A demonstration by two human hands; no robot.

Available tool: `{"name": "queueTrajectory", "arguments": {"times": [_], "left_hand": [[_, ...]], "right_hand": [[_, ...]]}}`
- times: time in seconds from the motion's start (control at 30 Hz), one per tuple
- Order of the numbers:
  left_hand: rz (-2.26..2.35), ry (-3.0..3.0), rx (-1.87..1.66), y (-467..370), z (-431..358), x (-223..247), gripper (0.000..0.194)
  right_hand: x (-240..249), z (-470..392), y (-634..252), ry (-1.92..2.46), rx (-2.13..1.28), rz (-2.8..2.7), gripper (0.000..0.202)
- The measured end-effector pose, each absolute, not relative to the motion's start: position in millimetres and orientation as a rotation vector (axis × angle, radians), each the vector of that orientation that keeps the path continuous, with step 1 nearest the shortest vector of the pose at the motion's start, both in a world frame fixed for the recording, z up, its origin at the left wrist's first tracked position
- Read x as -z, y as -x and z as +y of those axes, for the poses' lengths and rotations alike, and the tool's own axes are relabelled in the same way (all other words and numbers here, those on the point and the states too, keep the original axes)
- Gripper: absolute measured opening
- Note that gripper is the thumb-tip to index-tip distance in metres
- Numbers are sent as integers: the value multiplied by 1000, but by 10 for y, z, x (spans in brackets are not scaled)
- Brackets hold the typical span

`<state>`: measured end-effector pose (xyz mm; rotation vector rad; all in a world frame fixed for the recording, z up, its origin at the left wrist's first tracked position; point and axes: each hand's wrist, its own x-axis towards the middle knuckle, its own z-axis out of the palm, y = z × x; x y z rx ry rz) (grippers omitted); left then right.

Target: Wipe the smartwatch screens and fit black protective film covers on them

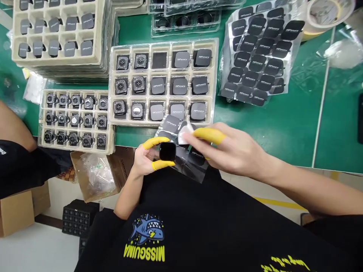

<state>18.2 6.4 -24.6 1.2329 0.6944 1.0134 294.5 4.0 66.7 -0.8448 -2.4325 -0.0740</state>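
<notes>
My left hand (pixel 147 156), with yellow finger cots, pinches a black smartwatch body (pixel 167 152) by its edges, the dark screen facing up. Just right of it, my right hand (pixel 227 145) holds a crumpled white cloth (pixel 185 133) between thumb and fingers; a yellow cot covers a finger. The cloth is apart from the watch screen. Beneath both hands lies a clear sheet of printed black film stickers (pixel 171 125), partly covered by the hands. Beyond them, a tray (pixel 112 88) holds watch bodies face down at left and pieces marked HiFuture at right.
A smaller tray (pixel 40 124) of watch bodies sits left, below a tall stack of trays (pixel 109 41). Sticker sheets (pixel 256 62) and tape rolls (pixel 330 15) lie at right. A cardboard box (pixel 113 166) with plastic stands below the table edge. Another person's arm (pixel 14 128) is at far left.
</notes>
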Motion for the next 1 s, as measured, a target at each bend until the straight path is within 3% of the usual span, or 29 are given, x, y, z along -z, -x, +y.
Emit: {"name": "queueTrajectory", "arguments": {"times": [0.1, 0.33, 0.6, 0.8, 1.0], "left_hand": [[710, -1261, -1009, -170, 86, 214, 71], [660, -1357, -958, -203, 113, 147, 66], [759, -1342, -1036, -222, 80, 226, 76], [706, -1316, -1017, -188, 119, 145, 72], [708, -1355, -976, -208, 151, 169, 73]], "right_hand": [[-756, -56, -3004, 929, -20, -2404, 48], [-781, -87, -2781, 638, -154, -2572, 28], [-781, 179, -2788, 607, 78, -2606, 33], [-833, 111, -2952, 768, 59, -2454, 35], [-795, 19, -2746, 635, -119, -2562, 28]]}}
